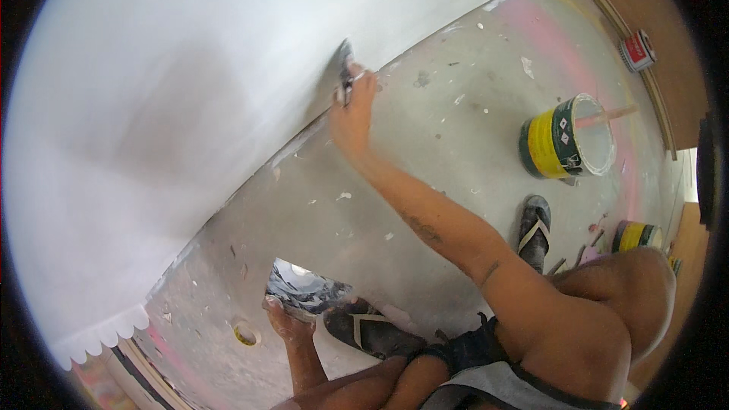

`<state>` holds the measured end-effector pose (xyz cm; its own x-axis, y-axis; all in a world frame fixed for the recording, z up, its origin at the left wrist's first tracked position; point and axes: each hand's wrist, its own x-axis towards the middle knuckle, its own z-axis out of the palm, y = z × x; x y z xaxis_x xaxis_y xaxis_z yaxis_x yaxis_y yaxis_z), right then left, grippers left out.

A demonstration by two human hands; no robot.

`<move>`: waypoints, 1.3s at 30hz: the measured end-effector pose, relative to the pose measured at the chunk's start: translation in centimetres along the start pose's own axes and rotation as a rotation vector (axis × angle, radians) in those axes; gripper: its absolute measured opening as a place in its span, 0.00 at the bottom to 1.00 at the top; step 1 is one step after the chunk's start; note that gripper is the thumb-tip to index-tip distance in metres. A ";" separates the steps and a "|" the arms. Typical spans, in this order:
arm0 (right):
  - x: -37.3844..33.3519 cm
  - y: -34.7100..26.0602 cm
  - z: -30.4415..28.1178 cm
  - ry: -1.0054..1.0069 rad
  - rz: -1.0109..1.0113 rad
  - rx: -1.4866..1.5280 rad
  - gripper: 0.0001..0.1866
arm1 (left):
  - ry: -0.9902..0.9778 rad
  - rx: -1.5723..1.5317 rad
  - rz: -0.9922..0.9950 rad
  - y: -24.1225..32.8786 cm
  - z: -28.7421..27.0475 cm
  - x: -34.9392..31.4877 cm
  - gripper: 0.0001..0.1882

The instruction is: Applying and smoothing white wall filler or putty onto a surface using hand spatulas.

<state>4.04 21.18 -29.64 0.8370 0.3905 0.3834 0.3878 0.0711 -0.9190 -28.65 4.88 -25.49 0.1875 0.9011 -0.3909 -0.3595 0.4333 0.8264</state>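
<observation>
My right hand (352, 115) is stretched out to the foot of the white wall (190, 53), closed round a putty knife (346, 53). The knife's blade is at the wall surface, just above the floor line; whether it presses on it is hard to tell. Low in the view, my left hand (290, 324) grips the edge of a flat, shiny metal plate (300, 286) smeared with white filler. The plate is held above the floor, beside my sandalled foot (372, 332). Part of the left fingers is hidden by the plate.
On the grey floor (448, 152), spotted with white bits, an opened green and yellow bucket (548, 140) has a stick in it. A smaller tin (629, 235) stands near my knee. A red and white can (638, 51) is at the right wall. A tape roll (245, 333) lies lower left.
</observation>
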 end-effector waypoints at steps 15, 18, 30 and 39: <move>-13.6 -6.6 6.3 -0.298 -0.009 0.174 0.36 | 0.007 -0.190 0.103 -0.3 0.2 0.6 0.33; -14.3 -6.1 4.9 -0.618 -0.088 0.215 0.31 | 0.309 0.691 0.520 -1.2 -4.6 2.2 0.32; -10.5 -8.2 -9.5 -1.097 -0.250 0.565 0.30 | -0.070 1.162 1.017 1.4 4.7 3.7 0.38; -6.7 -6.9 -13.8 -0.542 1.271 1.150 0.17 | -0.196 0.637 0.455 3.0 8.5 3.8 0.29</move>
<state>1.08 5.35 -24.58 0.0796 0.9183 -0.3879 -0.9582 -0.0367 -0.2836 -21.27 9.45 -21.07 0.3267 0.9426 0.0690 0.1402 -0.1206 0.9827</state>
